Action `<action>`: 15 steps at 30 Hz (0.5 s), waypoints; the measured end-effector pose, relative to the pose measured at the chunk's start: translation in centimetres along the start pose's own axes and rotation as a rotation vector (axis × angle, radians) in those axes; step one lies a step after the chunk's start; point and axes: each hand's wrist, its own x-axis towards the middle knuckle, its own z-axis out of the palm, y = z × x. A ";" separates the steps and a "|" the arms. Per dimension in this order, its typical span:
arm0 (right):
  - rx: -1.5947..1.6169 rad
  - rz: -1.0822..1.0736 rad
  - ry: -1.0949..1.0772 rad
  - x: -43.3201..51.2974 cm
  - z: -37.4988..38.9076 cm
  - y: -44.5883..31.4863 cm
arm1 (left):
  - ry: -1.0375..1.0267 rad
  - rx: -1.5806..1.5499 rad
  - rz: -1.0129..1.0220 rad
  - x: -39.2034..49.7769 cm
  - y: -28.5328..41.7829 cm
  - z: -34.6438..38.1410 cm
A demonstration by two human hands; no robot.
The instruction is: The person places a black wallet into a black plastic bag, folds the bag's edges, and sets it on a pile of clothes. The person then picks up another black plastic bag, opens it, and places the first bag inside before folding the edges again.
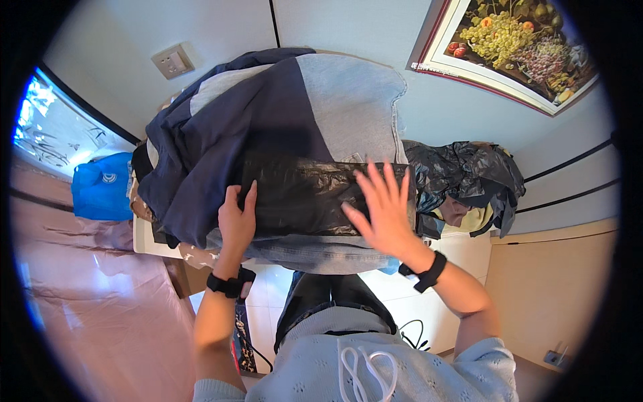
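Note:
A black plastic bag, flattened into a wide band, lies across a heap of clothes in front of me. My right hand rests on its right part, palm down with fingers spread. At the bag's left end is my left hand, thumb raised and the other fingers bent; whether they pinch the plastic is hidden. Beneath and behind the bag spread a light-blue denim garment and a dark navy cloth. Both wrists wear black straps.
More black plastic covers clothes at the right. A blue bag stands at the left, above a pink cover. The wall behind carries a switch plate and a framed fruit picture. A black cable lies on the floor.

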 end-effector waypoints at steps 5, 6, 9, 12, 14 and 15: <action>-0.051 0.046 -0.110 -1.0 1.9 -0.6 | -0.060 0.007 -0.026 -0.1 -1.0 -0.5; -0.056 0.034 -0.097 -1.0 2.1 -0.5 | -0.049 0.034 0.017 -0.1 -1.3 -0.5; -0.057 0.013 -0.099 -0.9 2.3 -0.2 | -0.006 0.075 0.046 -0.6 -2.1 0.3; -0.059 0.015 -0.131 -1.0 2.3 -0.3 | 0.016 0.144 0.064 -0.8 -3.0 0.9; -0.060 0.025 -0.145 -1.0 2.5 -0.3 | 0.000 0.158 0.050 -0.8 -3.5 1.2; -0.051 0.031 -0.146 -1.0 2.5 -0.3 | 0.001 0.166 0.047 -0.8 -3.6 1.3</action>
